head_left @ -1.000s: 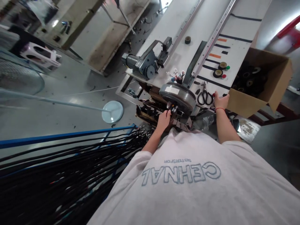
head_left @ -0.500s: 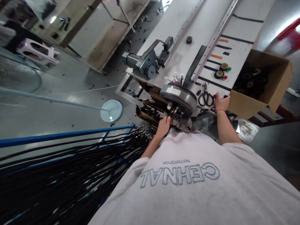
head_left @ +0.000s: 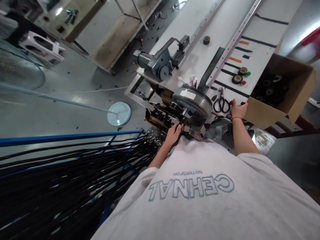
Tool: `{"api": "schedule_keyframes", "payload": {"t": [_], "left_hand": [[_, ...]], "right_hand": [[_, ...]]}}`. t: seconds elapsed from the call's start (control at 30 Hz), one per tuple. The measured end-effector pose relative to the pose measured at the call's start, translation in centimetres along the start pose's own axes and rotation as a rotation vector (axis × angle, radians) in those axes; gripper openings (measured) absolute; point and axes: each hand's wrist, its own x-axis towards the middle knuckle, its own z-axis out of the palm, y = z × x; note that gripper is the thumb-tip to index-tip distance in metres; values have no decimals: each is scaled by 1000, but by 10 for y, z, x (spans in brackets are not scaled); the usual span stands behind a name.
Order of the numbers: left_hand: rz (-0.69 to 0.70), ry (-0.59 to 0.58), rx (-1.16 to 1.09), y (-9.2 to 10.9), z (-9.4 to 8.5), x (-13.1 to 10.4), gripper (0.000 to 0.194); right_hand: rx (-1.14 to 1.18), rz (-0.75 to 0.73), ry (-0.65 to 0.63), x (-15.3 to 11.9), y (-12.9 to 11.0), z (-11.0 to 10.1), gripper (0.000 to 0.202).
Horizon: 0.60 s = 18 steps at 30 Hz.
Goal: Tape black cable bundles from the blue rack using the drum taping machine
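My left hand is closed in a pinch at the lower front of a taping machine. Whatever its fingertips grip is too small and dark to make out. Just above that hand is the machine's large grey ring, which has a white label. My right hand rests at the bench's front edge with thumb and fingers apart. Its thumb lies against a small red button. Black-handled scissors lie left of this hand. The fingers' undersides are hidden.
A cardboard box of dark rolls stands at the right. Tape rolls and black strips lie on the white bench. A grey motor unit sits behind the ring. Many black cables hang over a blue rack at left.
The view has shifted slightly, so the bench appears a little further right. Parts below the ring have changed position. Both hands stay at about the same places.
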Motion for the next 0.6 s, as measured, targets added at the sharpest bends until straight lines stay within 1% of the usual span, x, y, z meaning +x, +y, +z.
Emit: {"api": "schedule_keyframes", "payload": {"t": [0.07, 0.13, 0.2, 0.27, 0.4, 0.47, 0.5, 0.6], "left_hand": [[-34, -50, -100, -10, -3, -10, 48], [-42, -51, -120, -18, -6, -17, 51], [-34, -31, -110, -22, -5, -19, 51], [-39, -15, -130, -21, 0, -14, 52], [-67, 34, -198, -12, 15, 5, 55], [-74, 34, -227, -10, 17, 13, 55], [-72, 19, -245, -10, 16, 15, 56], [-63, -92, -310, -16, 5, 17, 57]], "right_hand": [[47, 17, 3, 2, 1, 1, 81], [69, 31, -1, 3, 1, 1, 81], [71, 37, -10, 4, 0, 2, 81], [69, 37, -17, 5, 0, 2, 81], [78, 35, -22, 4, 0, 2, 81], [81, 30, -18, 2, 0, 2, 81], [81, 27, -16, 1, 0, 2, 80], [73, 16, -13, 0, 0, 2, 80]]}}
